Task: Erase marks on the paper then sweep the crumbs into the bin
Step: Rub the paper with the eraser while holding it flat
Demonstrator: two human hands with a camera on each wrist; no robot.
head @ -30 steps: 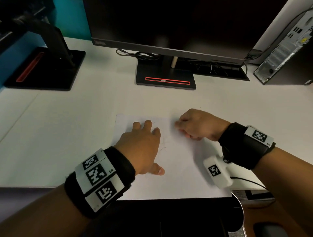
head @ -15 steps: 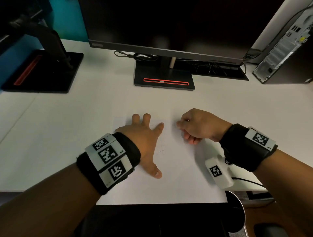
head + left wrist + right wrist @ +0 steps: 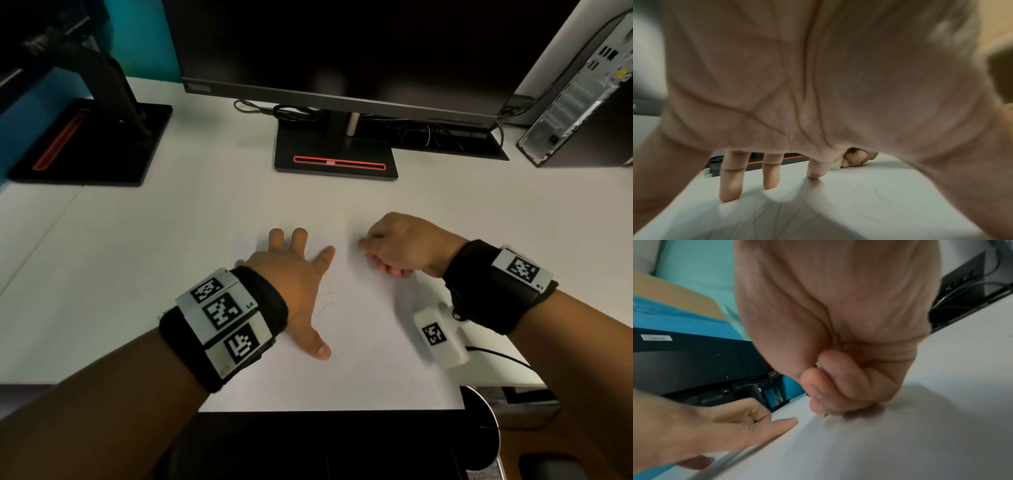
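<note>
A white sheet of paper [image 3: 363, 359] lies on the white desk at its near edge, with faint pencil marks [image 3: 325, 301] near its middle. My left hand [image 3: 294, 274] presses flat on the paper's far left part, fingers spread and straight [image 3: 731, 183]. My right hand [image 3: 397, 246] is curled into a fist at the paper's far right corner. It pinches a small white eraser [image 3: 836, 164] down against the sheet. Most of the eraser is hidden by the fingers [image 3: 838, 386]. More thin pencil lines [image 3: 865, 194] show under my left palm.
A monitor stand [image 3: 335, 161] stands behind the paper, a second black stand [image 3: 96, 144] at the far left, a computer case [image 3: 582, 96] at the far right. A round metal-rimmed container [image 3: 489, 431] sits below the desk edge at the lower right.
My left hand has slid a little farther up the paper and spread its fingers wider. The right fist has stayed almost where it was.
</note>
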